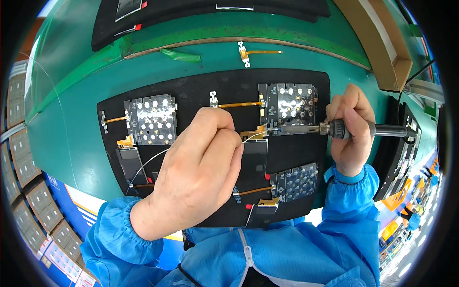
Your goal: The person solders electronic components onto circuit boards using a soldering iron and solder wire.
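Note:
My left hand [191, 167] is closed in a pinch on a thin solder wire [152, 158], whose tip reaches the lower left edge of a keypad circuit board [291, 103]. In my right hand [353, 134] is a soldering iron [337, 129], held level with its tip pointing left. The tip meets the board at its orange flex connector [256, 134], close to the wire's end. Below that connector lies a small dark display [256, 155], partly covered by my left hand. An orange ribbon cable [241, 104] runs left from the board to a small metal-ended part.
A black foam mat [201, 86] carries further keypad boards, at left [152, 119] and lower right [295, 182]. On the green bench beyond lie a loose flex cable [260, 51] and a green strip [181, 56]. A cardboard box [377, 43] stands far right.

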The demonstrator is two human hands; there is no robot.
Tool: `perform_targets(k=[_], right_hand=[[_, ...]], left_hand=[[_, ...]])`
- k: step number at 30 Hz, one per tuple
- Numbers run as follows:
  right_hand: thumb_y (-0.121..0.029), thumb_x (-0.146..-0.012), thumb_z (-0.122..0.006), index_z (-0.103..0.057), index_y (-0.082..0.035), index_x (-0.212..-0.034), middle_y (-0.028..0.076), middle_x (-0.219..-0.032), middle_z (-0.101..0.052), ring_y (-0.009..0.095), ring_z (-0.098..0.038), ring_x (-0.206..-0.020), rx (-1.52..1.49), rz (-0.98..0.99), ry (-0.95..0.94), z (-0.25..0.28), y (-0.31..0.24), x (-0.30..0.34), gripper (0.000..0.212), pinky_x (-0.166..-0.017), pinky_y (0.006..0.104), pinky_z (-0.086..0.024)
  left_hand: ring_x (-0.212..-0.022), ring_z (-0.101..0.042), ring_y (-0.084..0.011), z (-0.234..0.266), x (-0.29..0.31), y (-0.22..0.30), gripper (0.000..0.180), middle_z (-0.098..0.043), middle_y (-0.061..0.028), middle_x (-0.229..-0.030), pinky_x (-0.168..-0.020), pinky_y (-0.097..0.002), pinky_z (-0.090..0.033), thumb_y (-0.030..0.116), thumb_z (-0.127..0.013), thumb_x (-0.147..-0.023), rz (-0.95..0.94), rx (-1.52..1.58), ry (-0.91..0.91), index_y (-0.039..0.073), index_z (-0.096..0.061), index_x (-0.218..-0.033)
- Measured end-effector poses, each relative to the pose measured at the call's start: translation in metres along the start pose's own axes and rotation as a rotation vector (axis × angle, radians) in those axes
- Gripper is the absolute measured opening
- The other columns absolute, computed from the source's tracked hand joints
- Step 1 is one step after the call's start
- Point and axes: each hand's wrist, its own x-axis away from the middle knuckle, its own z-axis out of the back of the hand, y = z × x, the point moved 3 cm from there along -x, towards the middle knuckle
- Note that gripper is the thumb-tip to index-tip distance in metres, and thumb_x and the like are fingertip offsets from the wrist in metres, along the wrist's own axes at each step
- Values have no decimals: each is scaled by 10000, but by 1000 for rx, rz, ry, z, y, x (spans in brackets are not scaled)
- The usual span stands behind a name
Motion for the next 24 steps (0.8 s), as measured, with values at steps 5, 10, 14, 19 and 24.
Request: perform_targets(k=[5,10,14,19,24], right_hand=[[-207,-859,-607,-452,-80,-772,-16,-681,-435,50,-327,-623,31,9,-26,-1,4,1,218,-538,226,-218],[-196,-860,-611,-450,-82,-766,-27,-666,-425,40,-309,-601,35,-18,0,-2,3,2,219,-525,223,-202],[-190,-865,-608,-447,-82,-761,-27,-665,-427,40,-307,-593,22,44,-9,-3,4,0,220,-523,224,-199],[-189,-867,-609,-447,-77,-760,-23,-656,-426,40,-312,-592,24,46,-26,-3,3,1,224,-523,226,-203],[-194,-866,-610,-456,-72,-764,-14,-660,-432,43,-321,-597,31,24,-30,-1,1,2,222,-527,227,-209]], left_hand=[[-790,-581,-257,-4,-2,-4,173,-551,-132,-923,-663,-319,-490,-117,-702,-706,17,-5,-16,-21,-609,-816],[-785,-571,-262,-9,-5,-3,180,-538,-135,-925,-665,-327,-482,-125,-692,-704,9,-6,-30,-27,-598,-822],[-782,-564,-276,-13,-8,-3,189,-522,-141,-928,-664,-333,-476,-131,-687,-703,8,-7,-45,-32,-581,-824],[-762,-562,-275,-15,-11,-2,190,-514,-137,-931,-648,-333,-473,-129,-689,-703,8,-30,-82,-29,-569,-812],[-762,-565,-266,-14,-12,1,191,-514,-134,-932,-646,-332,-474,-129,-689,-701,13,-31,-80,-27,-568,-809]])
